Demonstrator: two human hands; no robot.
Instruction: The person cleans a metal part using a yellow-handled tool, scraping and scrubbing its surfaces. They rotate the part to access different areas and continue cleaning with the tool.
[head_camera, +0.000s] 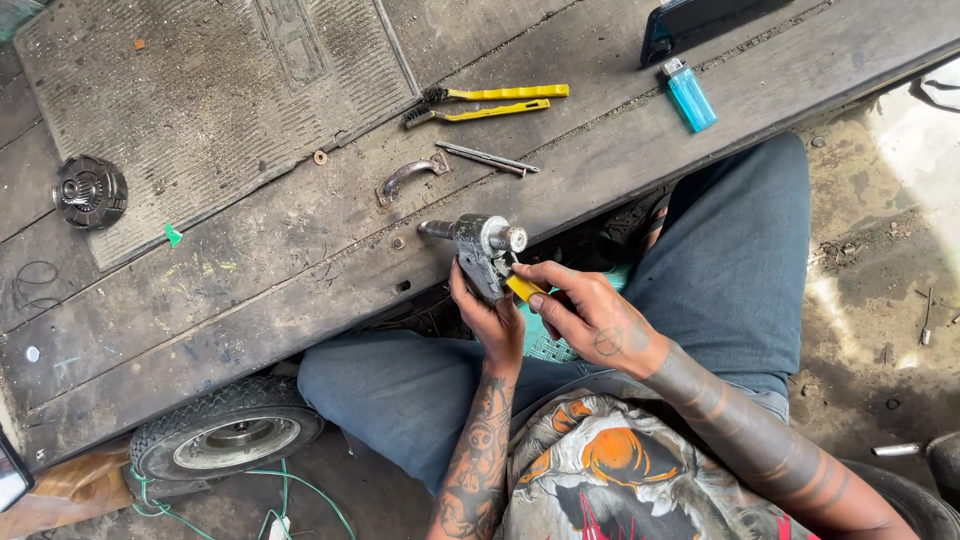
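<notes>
Here the left hand (490, 318) grips a grey metal part (482, 250) from below, fingers closed round its body, held just over the near edge of the tabletop (250, 280). The right hand (590, 318) pinches a yellow-handled tool (522, 288), tip touching the part's right side. The part's long axis runs left to right, shaft end pointing left. Further out lie two brushes (490, 102), a handle (410, 175) and a blue lighter (690, 96).

A: What lies on the worn wooden platform (250, 290)?
B: A ribbed grey rubber mat (200, 100) at its far left, with a round dark metal gear part (90, 191) at the mat's left edge.
A: And right of the mat?
B: Two yellow-handled wire brushes (487, 102); a curved metal handle (410, 176) lies nearer; a translucent blue lighter (690, 95) lies farther right.
</notes>
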